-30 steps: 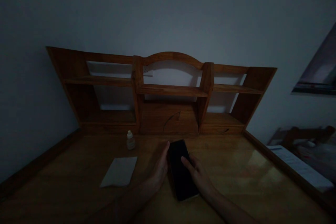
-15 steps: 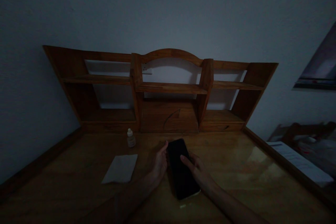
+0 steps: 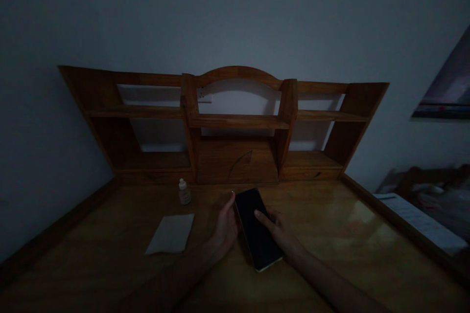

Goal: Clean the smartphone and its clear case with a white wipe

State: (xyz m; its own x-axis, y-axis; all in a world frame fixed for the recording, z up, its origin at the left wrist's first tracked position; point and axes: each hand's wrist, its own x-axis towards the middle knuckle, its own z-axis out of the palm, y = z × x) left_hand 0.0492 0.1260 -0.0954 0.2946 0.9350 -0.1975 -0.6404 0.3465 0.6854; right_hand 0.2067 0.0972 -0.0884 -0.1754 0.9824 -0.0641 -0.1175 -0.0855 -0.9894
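Note:
A smartphone (image 3: 259,242) with a dark screen is held at a tilt above the desk, its lower end nearest me. My right hand (image 3: 281,232) grips it from the right side, the thumb lying across the screen and the fingers partly hidden behind. At the left edge, my left hand (image 3: 226,225) holds the phone with its thumb raised near the top left corner; its other fingertips pass out of sight behind the phone. To the left, a folded white cloth or tissue (image 3: 171,234) lies flat on the desk. A small white-capped bottle (image 3: 184,193) stands upright behind it.
The wooden desk (image 3: 323,254) carries a shelf unit (image 3: 238,121) along its back, against the wall. Raised wooden edges run down both sides. Beyond the right edge are printed papers (image 3: 418,220) and a dim wooden chair-like frame. The room is dark.
The phone has shifted slightly up and to the right, and its left side edge shows more. My right hand moved with it. The cloth and bottle stay in place.

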